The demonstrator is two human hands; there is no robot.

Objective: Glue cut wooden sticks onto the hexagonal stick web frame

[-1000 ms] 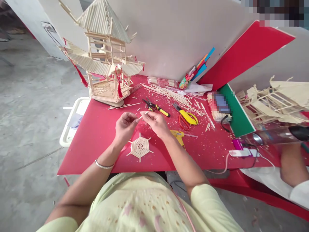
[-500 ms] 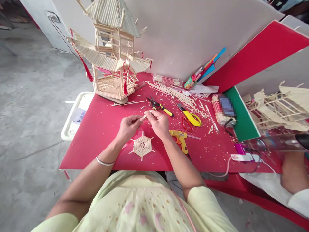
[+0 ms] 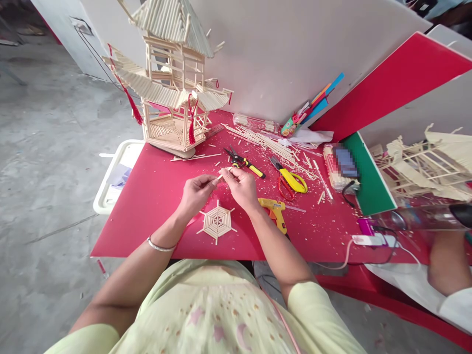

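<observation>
My left hand (image 3: pixel 199 194) and my right hand (image 3: pixel 240 187) meet over the red tabletop (image 3: pixel 147 211), fingers pinched on a short pale wooden stick (image 3: pixel 222 174). Most of the stick is covered by my fingertips. Below my hands lies a flat hexagonal web of small sticks (image 3: pixel 217 221), with spokes poking out past its edge. Just beyond my fingers rest black and yellow pliers (image 3: pixel 250 166). A yellow glue gun (image 3: pixel 275 214) lies beside my right forearm.
A stick-built pagoda (image 3: pixel 173 93) with red tassels stands at the back left. Yellow-handled scissors (image 3: pixel 291 179), loose sticks (image 3: pixel 265 140) and scraps lie to the right. A green and red board (image 3: pixel 376 177) borders the right side; another person's arm (image 3: pixel 450 260) shows beyond.
Almost nothing differs. Both hands keep their pinch on the stick, with only a very slight shift of the right hand.
</observation>
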